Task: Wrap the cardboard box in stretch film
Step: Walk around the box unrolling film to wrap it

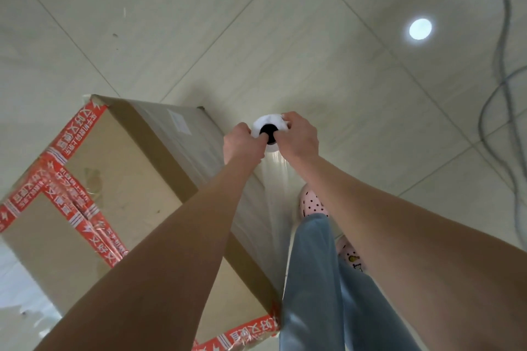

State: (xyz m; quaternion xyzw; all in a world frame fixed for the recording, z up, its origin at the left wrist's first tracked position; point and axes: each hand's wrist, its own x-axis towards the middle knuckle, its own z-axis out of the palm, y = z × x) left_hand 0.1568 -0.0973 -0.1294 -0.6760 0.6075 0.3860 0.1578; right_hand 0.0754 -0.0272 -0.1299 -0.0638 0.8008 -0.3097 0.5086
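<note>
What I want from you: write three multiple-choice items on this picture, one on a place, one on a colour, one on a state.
1. Where is the stretch film roll relative to the cardboard box?
A. On top of it. B. Beside it, in the person's hands. C. Inside it.
2. What colour is the printed tape on the box?
A. Green. B. Red. C. Blue.
3. What are the left hand and right hand doing?
A. Both grip the roll's top end. B. Only one holds it. C. Both hang free.

Answers: 1 B, the roll stands off the box's side; 2 B, red strips cross the box's top; 3 A, both hands curl round the roll's end.
</note>
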